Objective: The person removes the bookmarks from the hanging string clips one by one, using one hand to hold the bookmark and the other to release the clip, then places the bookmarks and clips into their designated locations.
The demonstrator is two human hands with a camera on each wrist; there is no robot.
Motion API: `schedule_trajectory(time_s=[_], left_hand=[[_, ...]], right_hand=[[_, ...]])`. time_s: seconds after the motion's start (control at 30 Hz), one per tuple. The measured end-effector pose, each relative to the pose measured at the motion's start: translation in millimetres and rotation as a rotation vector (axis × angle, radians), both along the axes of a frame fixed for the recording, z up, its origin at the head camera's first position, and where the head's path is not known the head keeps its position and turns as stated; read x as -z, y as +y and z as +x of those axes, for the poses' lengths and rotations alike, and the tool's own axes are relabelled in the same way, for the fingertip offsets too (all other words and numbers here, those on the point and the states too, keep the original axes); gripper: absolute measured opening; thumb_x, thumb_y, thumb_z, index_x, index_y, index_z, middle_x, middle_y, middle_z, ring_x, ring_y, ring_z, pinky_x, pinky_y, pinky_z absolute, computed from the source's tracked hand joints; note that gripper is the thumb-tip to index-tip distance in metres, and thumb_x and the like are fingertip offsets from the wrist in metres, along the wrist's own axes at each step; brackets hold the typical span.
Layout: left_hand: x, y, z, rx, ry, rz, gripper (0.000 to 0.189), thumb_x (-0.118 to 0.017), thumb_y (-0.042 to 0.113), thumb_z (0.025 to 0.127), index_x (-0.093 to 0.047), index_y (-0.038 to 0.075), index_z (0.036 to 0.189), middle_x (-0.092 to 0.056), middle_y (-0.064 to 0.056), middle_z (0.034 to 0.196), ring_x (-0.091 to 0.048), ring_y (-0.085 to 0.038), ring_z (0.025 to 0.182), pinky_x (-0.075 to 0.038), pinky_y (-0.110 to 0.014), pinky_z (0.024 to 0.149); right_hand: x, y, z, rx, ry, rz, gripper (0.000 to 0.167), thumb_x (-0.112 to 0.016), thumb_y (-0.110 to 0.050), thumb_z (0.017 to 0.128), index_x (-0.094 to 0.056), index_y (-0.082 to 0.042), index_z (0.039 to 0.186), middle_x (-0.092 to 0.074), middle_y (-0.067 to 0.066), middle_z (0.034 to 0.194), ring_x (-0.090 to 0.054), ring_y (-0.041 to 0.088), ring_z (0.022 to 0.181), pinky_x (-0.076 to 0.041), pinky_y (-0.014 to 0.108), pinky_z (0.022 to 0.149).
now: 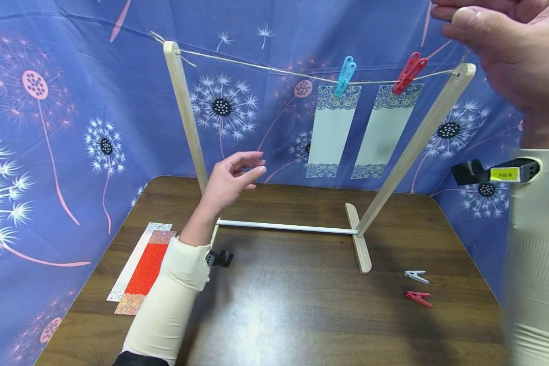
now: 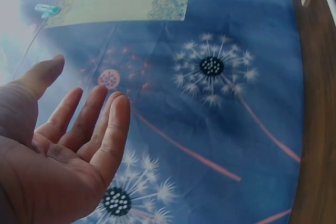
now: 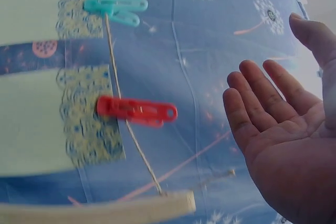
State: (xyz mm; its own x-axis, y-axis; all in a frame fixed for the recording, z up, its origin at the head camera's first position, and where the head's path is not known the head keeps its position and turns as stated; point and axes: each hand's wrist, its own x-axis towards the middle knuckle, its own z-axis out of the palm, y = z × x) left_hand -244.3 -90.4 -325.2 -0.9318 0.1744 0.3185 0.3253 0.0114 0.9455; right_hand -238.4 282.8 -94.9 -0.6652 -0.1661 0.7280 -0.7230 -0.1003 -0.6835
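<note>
My left hand (image 1: 232, 178) is in the air in front of the left post, fingers loosely bent and holding nothing. Raised at the upper right, my right hand (image 1: 512, 51) is likewise free, its fingers relaxed in the right wrist view. Nearest to it is a red clothespin (image 1: 410, 72), clipped on the twine (image 1: 265, 67) over a pale paper strip (image 1: 386, 132) with patterned ends. A teal clothespin (image 1: 345, 76) holds a second such strip (image 1: 331, 132) to its left. Both strips hang down from the twine, apart from each other.
Two wooden posts (image 1: 414, 147) carry the twine, joined low down by a white rod (image 1: 288, 226). On the brown table (image 1: 293, 284) lie a white clothespin (image 1: 416, 276) and a pinkish-red one (image 1: 419, 298) at right. A red strip (image 1: 148, 267) overlaps a white strip (image 1: 130, 269) at left.
</note>
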Motion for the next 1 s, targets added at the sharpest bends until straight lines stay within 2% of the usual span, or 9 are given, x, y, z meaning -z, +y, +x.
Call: schedule_trajectory(time_s=[0.07, 0.17, 0.27, 0.43, 0.53, 0.67, 0.73, 0.9, 1.0], left_hand=[[2.5, 6.0, -3.3, 0.013, 0.003, 0.014, 0.038, -0.077, 0.015, 0.096, -0.068, 0.008, 0.132, -0.072, -0.009, 0.122, -0.071, -0.029, 0.105, -0.063, -0.046, 0.082], [8.3, 15.9, -8.6, 0.034, 0.0, 0.04, 0.038, -0.076, 0.016, 0.096, -0.068, 0.008, 0.133, -0.072, -0.008, 0.122, -0.07, -0.033, 0.108, -0.063, -0.05, 0.083], [15.3, 27.1, -14.2, 0.044, -0.015, 0.064, 0.038, -0.077, 0.017, 0.096, -0.068, 0.009, 0.133, -0.071, -0.01, 0.124, -0.07, -0.033, 0.108, -0.062, -0.052, 0.085], [22.8, 48.1, -21.4, 0.047, -0.028, 0.112, 0.037, -0.078, 0.017, 0.095, -0.069, 0.009, 0.131, -0.071, -0.013, 0.125, -0.07, -0.033, 0.109, -0.06, -0.057, 0.087], [25.8, 59.2, -25.3, 0.044, -0.023, 0.127, 0.036, -0.078, 0.017, 0.095, -0.07, 0.01, 0.13, -0.072, -0.012, 0.123, -0.07, -0.032, 0.108, -0.062, -0.053, 0.084], [29.7, 71.4, -29.1, 0.055, -0.03, 0.129, 0.036, -0.077, 0.017, 0.096, -0.07, 0.01, 0.13, -0.072, -0.01, 0.122, -0.072, -0.023, 0.104, -0.064, -0.047, 0.082], [31.6, 76.1, -30.3, 0.062, -0.038, 0.138, 0.036, -0.078, 0.016, 0.095, -0.07, 0.009, 0.13, -0.072, -0.011, 0.122, -0.072, -0.021, 0.103, -0.063, -0.047, 0.082], [36.5, 86.0, -32.2, 0.072, -0.059, 0.169, 0.037, -0.078, 0.013, 0.095, -0.069, 0.008, 0.13, -0.072, -0.013, 0.122, -0.071, -0.032, 0.107, -0.063, -0.051, 0.082], [40.6, 92.3, -34.9, 0.084, -0.073, 0.185, 0.038, -0.078, 0.013, 0.095, -0.068, 0.007, 0.131, -0.072, -0.011, 0.122, -0.069, -0.037, 0.11, -0.061, -0.055, 0.085]], right_hand=[[-0.9, -11, 2.3, 0.021, -0.012, 0.006, 0.041, -0.063, 0.018, 0.092, -0.062, 0.01, 0.133, -0.061, 0.027, 0.136, -0.06, 0.033, 0.126, -0.048, 0.028, 0.109], [-1.4, -22, 4.8, 0.037, -0.086, 0.034, 0.041, -0.065, 0.014, 0.094, -0.064, 0.005, 0.134, -0.063, 0.021, 0.136, -0.058, 0.03, 0.13, -0.043, 0.024, 0.112], [0.2, -28, 4.6, -0.001, -0.155, 0.042, 0.042, -0.066, 0.013, 0.094, -0.064, 0.004, 0.134, -0.063, 0.02, 0.135, -0.056, 0.029, 0.131, -0.042, 0.022, 0.112], [5.3, -36, 2.2, -0.025, -0.185, 0.083, 0.043, -0.066, 0.014, 0.093, -0.064, 0.002, 0.135, -0.062, 0.019, 0.135, -0.058, 0.027, 0.13, -0.044, 0.022, 0.111], [9.6, -41, 1.4, -0.012, -0.203, 0.125, 0.045, -0.067, 0.01, 0.095, -0.063, -0.002, 0.138, -0.061, 0.016, 0.139, -0.055, 0.024, 0.134, -0.04, 0.021, 0.113], [15.1, -45, -1.4, 0.036, -0.242, 0.195, 0.046, -0.069, 0.001, 0.097, -0.061, -0.007, 0.142, -0.059, 0.01, 0.144, -0.05, 0.021, 0.14, -0.034, 0.019, 0.117], [17.3, -48, -3.4, 0.088, -0.253, 0.26, 0.047, -0.069, -0.005, 0.099, -0.059, -0.01, 0.144, -0.057, 0.008, 0.147, -0.048, 0.019, 0.142, -0.032, 0.018, 0.117], [23.1, -54, -7.2, 0.191, -0.254, 0.417, 0.048, -0.066, -0.014, 0.102, -0.055, -0.017, 0.149, -0.054, 0.004, 0.151, -0.046, 0.017, 0.143, -0.029, 0.022, 0.121], [27.2, -57, -9.2, 0.169, -0.275, 0.422, 0.049, -0.066, -0.014, 0.102, -0.054, -0.016, 0.15, -0.053, 0.005, 0.152, -0.046, 0.018, 0.143, -0.027, 0.025, 0.122]])
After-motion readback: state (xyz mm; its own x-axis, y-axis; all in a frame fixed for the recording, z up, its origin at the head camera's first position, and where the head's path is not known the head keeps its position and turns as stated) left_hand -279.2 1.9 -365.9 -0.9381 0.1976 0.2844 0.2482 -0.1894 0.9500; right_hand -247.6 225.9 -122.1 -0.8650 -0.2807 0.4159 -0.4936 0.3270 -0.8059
